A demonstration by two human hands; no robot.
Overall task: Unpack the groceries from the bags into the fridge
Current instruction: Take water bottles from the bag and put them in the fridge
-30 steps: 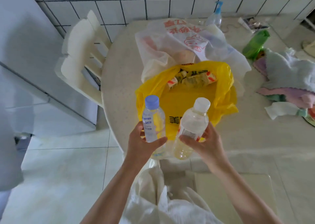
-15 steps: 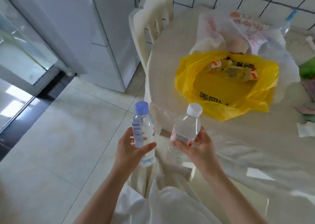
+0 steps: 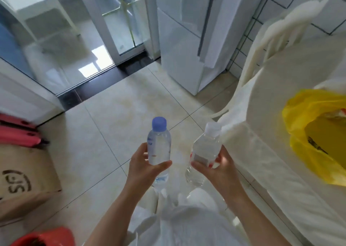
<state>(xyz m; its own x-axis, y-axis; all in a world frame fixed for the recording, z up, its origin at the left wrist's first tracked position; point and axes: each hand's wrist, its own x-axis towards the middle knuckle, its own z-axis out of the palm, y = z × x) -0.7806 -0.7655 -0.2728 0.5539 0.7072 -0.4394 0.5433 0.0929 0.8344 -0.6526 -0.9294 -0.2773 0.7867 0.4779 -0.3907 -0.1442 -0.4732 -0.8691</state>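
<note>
Bottles stand upright, one per hand: left hand [image 3: 145, 168] wraps the blue-capped bottle [image 3: 159, 146], right hand [image 3: 218, 168] grips the white-capped bottle [image 3: 205, 152]. The fridge [image 3: 189, 40] lies ahead and slightly right, door closed, probably nearer the right hand; the yellow bag [image 3: 303, 133] sits rightward on the table [image 3: 280, 171].

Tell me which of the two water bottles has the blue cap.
The bottle in the left hand, the blue-capped bottle, held upright. The white-capped bottle in the right hand tilts right.
</note>
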